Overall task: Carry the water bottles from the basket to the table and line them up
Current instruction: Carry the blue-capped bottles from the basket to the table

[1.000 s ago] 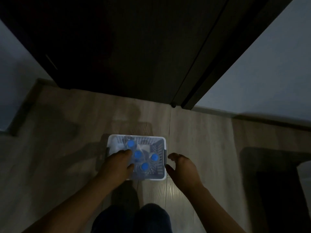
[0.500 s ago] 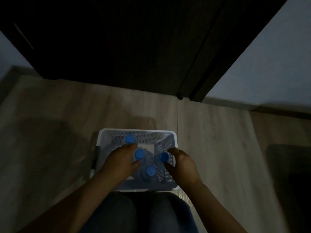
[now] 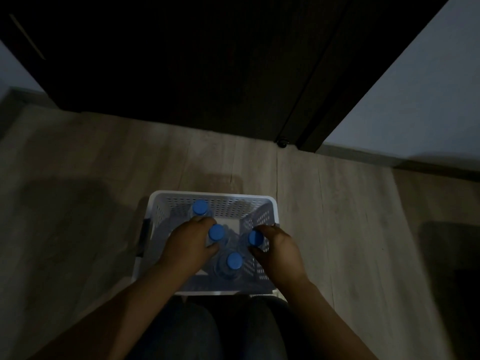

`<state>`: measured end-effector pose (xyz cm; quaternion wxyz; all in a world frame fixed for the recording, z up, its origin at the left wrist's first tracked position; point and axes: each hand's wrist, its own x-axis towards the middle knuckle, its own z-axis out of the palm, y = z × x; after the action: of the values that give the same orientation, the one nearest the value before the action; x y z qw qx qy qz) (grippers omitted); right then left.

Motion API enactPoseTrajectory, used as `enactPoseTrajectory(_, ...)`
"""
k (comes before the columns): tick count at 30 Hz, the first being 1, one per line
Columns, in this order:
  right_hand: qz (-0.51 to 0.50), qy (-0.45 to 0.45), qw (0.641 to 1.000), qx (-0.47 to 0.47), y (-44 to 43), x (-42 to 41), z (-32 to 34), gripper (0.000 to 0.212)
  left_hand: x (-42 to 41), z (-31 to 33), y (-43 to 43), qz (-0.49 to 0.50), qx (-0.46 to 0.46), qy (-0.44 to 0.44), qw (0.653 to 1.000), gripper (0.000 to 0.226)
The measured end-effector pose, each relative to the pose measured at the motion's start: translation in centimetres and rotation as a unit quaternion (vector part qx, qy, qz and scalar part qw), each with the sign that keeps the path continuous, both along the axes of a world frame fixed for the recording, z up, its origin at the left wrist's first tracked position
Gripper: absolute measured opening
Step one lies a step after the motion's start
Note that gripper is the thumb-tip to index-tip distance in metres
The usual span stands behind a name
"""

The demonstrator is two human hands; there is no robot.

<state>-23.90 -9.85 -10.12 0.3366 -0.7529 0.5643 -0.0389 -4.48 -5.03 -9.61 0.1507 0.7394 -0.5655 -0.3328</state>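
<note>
Four blue-capped water bottles stood upright in a white perforated basket point(image 3: 213, 195) on the floor: the corner bottle point(image 3: 200, 207) at the basket's far left corner, the middle bottle point(image 3: 216, 233), the right bottle point(image 3: 255, 238) against the right wall, and the near bottle point(image 3: 234, 261) by the near edge. The left hand point(image 3: 185, 246) was curled round the neck and shoulder of the middle bottle, thumb on its near side. The right hand point(image 3: 280, 252) was wrapped the same way round the right bottle. How firmly either one squeezed could not be told in the dim light.

The bottles looked like clear, thin plastic. If full, each would probably be fairly heavy for one hand, its smooth wall giving under pressure and apt to slip. The stiff neck just under the cap seemed the safest hold, and lifting straight up should clear the neighbouring bottles and the basket rim.

The floor point(image 3: 350, 229) was pale wood-look plank. A dark door point(image 3: 194, 61) filled the far side, with a small door stop point(image 3: 282, 143) at its foot and a pale wall point(image 3: 420, 94) to the right. The person's knees, in dark trousers point(image 3: 207, 331), met the basket's near edge. No worktop was in view.
</note>
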Motion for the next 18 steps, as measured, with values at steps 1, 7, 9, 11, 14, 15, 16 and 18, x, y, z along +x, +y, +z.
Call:
enactPoseTrajectory(1, -0.003, -0.006, 1.000, -0.004, 0.0, 0.0, -0.1, 0.035, 0.0, -0.1, 0.0, 0.004, -0.005, 0.000, 1.000, 0.037)
enactPoseTrajectory(7, -0.014, -0.016, 1.000, -0.015, 0.0, -0.8, -0.7, 0.030, -0.2, -0.3, 0.2, 0.045, -0.037, 0.048, 0.997, 0.037)
enactPoseTrajectory(9, -0.019, -0.023, 0.999, -0.025, 0.0, -1.0, -0.7, 0.031, -0.2, -0.3, 0.2, 0.062, -0.046, 0.070, 0.995, 0.037)
enactPoseTrajectory(11, -0.032, -0.036, 0.998, -0.029, 0.1, -1.2, -0.4, 0.031, 0.0, -0.2, 0.3, 0.064, -0.051, 0.080, 0.993, 0.036)
enactPoseTrajectory(14, -0.062, -0.072, 0.995, -0.021, 0.3, -1.4, 1.2, 0.039, 0.4, 0.6, 0.4, 0.063, -0.055, 0.088, 0.993, 0.036)
enactPoseTrajectory(15, -0.066, -0.083, 0.994, -0.017, 0.4, -1.5, 1.8, 0.039, 0.5, 1.1, 0.5, 0.066, -0.061, 0.089, 0.992, 0.036)
enactPoseTrajectory(16, -0.068, -0.091, 0.993, -0.014, 0.6, -1.5, 2.7, 0.037, 0.6, 2.0, 0.6, 0.070, -0.068, 0.087, 0.991, 0.036)
enactPoseTrajectory(18, -0.071, -0.100, 0.992, -0.018, 0.8, -1.6, 5.0, 0.035, 0.6, 4.5, 0.7, 0.080, -0.079, 0.084, 0.990, 0.036)
